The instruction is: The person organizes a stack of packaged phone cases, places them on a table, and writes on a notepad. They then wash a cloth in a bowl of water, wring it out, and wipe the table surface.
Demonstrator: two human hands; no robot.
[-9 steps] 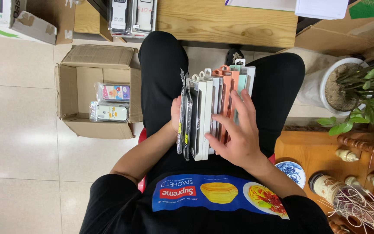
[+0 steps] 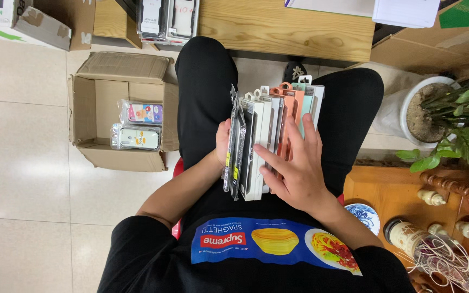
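A row of flat packaged phone cases (image 2: 270, 127), white, grey, orange and pale green, stands on edge on my lap. My left hand (image 2: 222, 142) holds the left end of the row, against two clear plastic sleeves (image 2: 235, 146). My right hand (image 2: 294, 165) lies spread over the front of the row, fingers splayed across the white and orange packs. I sit with black trousers and a black printed shirt.
An open cardboard box (image 2: 85, 108) on the tiled floor at my left holds two bagged phone cases (image 2: 137, 126). A wooden table edge (image 2: 283, 27) runs ahead. A potted plant (image 2: 446, 116) and a low wooden stand with bottles (image 2: 424, 239) are at my right.
My right hand's fingers have shifted slightly over the packs. The row and my left hand stay where they were.
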